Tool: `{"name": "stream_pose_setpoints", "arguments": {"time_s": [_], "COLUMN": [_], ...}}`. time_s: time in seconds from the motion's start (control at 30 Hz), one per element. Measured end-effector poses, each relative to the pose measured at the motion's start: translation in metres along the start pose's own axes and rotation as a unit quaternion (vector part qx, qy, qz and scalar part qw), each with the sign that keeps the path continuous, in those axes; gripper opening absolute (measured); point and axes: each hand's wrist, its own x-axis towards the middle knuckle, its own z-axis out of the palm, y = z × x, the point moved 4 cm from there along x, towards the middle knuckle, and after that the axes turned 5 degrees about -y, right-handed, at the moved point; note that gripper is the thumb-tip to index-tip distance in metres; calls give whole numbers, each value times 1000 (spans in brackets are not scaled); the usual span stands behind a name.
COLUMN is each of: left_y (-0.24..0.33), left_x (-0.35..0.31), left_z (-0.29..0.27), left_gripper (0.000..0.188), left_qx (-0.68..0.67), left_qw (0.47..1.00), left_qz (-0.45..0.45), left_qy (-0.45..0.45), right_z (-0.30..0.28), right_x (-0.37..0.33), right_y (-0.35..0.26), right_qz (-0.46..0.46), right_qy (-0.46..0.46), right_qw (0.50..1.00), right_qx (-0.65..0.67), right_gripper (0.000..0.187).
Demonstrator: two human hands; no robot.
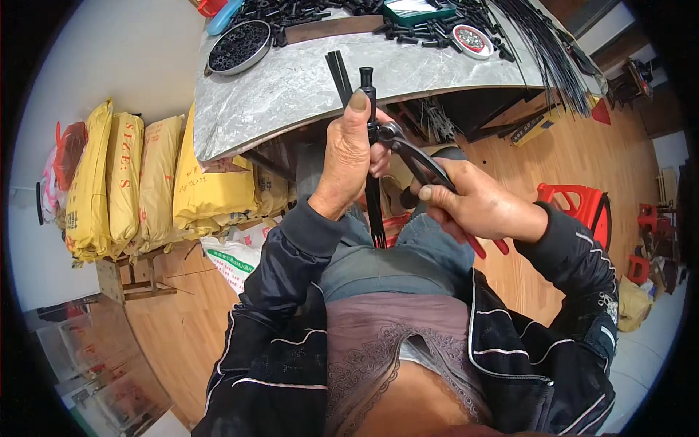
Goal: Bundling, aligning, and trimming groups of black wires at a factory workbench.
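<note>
My left hand [350, 149] grips a bundle of thin black rods [373, 197] that stands upright over my lap, with a black cap on its upper end near the table edge. My right hand [475, 205] is closed around the red handles of a pair of pliers [419, 162]. The pliers' dark metal jaws bite the bundle just right of my left fingers. The bundle's lower end splays into separate rods above my jeans.
A grey marble-look table [291, 95] carries a round tin of small black parts [239, 46], loose black caps, a red-rimmed tin [471, 40] and long black rods [546, 51]. Yellow sacks [138, 182] are stacked at left. Red plastic stools [579, 207] stand on the wooden floor at right.
</note>
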Motion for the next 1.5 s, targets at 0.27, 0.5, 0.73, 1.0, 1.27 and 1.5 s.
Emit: {"name": "stream_pose_setpoints", "arguments": {"time_s": [0.27,0.5,0.73,1.0,1.27,1.5], "left_y": [-2,-3,0,-11,-6,66], "left_x": [7,7,3,9,44,34], "left_z": [-4,0,8,-6,-29,-21], "left_gripper": [64,64,65,63,36,29], "left_qx": [-58,-61,-34,-7,81,86], "left_qw": [997,996,999,999,974,953], "left_qz": [-2,-10,-1,30,79,247], "left_qy": [-57,-62,-31,13,197,151], "right_z": [-3,-17,-14,-23,-120,-127], "right_x": [-5,-13,-15,13,116,138], "right_y": [2,1,-7,18,6,6], "right_qz": [-45,4,40,23,-165,-187], "right_qy": [-58,-64,-44,20,365,445], "right_qw": [984,985,988,999,797,740], "right_qx": [162,160,141,19,-452,-468], "right_gripper": [29,33,27,27,42,47]}}
